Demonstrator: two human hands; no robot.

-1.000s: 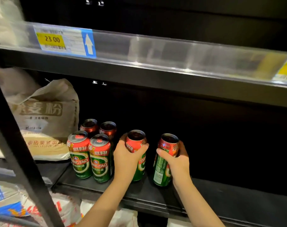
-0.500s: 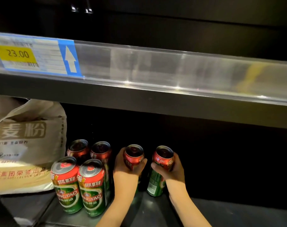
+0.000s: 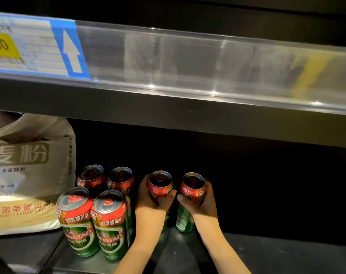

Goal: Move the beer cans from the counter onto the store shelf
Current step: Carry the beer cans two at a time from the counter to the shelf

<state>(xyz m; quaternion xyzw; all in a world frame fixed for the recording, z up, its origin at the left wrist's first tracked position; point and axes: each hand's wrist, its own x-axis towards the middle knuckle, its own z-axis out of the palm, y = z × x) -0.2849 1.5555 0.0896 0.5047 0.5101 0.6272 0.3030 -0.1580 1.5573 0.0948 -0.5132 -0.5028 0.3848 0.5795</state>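
Note:
Several red-and-green beer cans stand on the dark lower shelf (image 3: 267, 254). My left hand (image 3: 150, 202) grips one can (image 3: 160, 184) near its top. Just to its right, my right hand (image 3: 203, 202) grips another can (image 3: 192, 188), whose green base rests on the shelf. Both cans are upright and deep under the upper shelf. To their left stand two front cans (image 3: 77, 220) (image 3: 111, 224) and two back cans (image 3: 91, 176) (image 3: 120, 177), side by side in pairs.
A beige flour sack (image 3: 30, 171) fills the shelf's left end beside the cans. The upper shelf's clear price rail (image 3: 188, 62) with a blue arrow label (image 3: 69, 50) hangs low overhead. Dark open shelf extends to the right of my hands.
Both hands have pushed their cans further back on the shelf, level with the rear pair. The view has moved in closer and lower under the upper shelf.

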